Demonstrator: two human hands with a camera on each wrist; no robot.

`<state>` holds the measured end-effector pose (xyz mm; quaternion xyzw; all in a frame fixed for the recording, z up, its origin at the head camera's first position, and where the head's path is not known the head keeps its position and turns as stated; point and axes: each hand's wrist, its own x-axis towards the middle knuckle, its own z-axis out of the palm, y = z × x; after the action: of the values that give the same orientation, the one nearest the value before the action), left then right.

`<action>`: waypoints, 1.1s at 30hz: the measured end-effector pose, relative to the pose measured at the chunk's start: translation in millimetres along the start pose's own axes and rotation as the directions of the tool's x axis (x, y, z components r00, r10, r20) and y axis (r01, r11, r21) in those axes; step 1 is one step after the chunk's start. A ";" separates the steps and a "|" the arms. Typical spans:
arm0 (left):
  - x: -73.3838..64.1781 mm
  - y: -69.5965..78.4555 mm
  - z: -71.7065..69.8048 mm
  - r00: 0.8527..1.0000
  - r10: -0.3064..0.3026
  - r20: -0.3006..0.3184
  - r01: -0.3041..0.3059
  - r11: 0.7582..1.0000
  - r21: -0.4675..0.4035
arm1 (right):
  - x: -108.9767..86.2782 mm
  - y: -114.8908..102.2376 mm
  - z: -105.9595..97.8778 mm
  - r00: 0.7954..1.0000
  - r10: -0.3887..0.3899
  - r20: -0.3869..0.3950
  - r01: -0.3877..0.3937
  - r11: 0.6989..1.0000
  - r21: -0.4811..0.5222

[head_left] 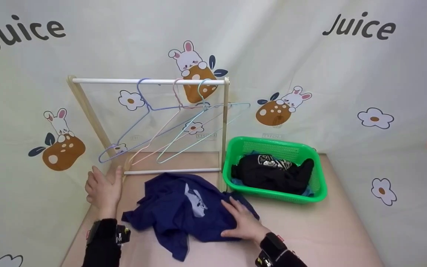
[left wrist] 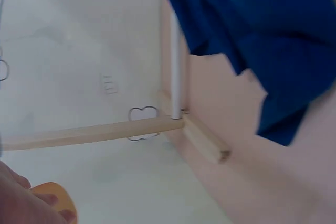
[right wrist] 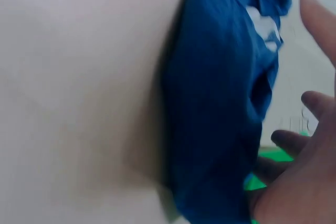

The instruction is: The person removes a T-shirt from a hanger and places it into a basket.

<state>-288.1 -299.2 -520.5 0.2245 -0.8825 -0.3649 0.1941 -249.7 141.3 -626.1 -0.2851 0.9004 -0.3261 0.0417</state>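
Observation:
A crumpled navy-blue garment (head_left: 176,211) with a pale grey print lies on the table in front of the rack. My right hand (head_left: 245,220) is at its right side, fingers spread over the cloth; in the right wrist view the thumb and fingers of this hand (right wrist: 304,177) look fairly straight beside the fabric (right wrist: 215,93). Raised at the left, my left hand (head_left: 104,188) holds nothing, its fingers and thumb apart, close to the rack's left foot. Only a part of that hand (left wrist: 21,203) shows in the left wrist view, low in the corner.
A small rack with wooden posts and a white top bar (head_left: 106,81) carries a blue hanger (head_left: 124,131), a pink hanger (head_left: 161,135) and a mint hanger (head_left: 180,139). Right of it stands a green basket (head_left: 276,195) holding black clothing (head_left: 272,178). Printed fabric walls (head_left: 272,44) surround the table.

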 end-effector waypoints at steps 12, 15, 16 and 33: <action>-23.4 -31.3 19.6 0.983 -0.013 0.185 -0.006 0.995 0.099 | 13.8 -8.8 23.2 0.988 0.157 -0.014 -0.155 0.958 -0.240; -25.5 -34.6 24.4 0.978 -0.018 0.210 -0.008 0.992 0.124 | 17.2 -6.9 29.9 0.985 0.167 -0.049 -0.173 0.929 -0.326; -26.8 -35.3 25.8 0.976 -0.018 0.215 -0.010 0.991 0.131 | 17.9 -7.3 31.4 0.985 0.164 -0.060 -0.175 0.922 -0.344; -44.3 -36.4 45.6 0.944 0.058 0.325 -0.136 0.965 0.224 | 22.3 -19.0 19.6 0.980 0.114 -0.163 -0.114 0.993 0.005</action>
<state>-265.4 -273.0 -585.1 0.1416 -0.9502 -0.2749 0.0394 -253.9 106.3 -627.4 -0.2054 0.9164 -0.3434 -0.0142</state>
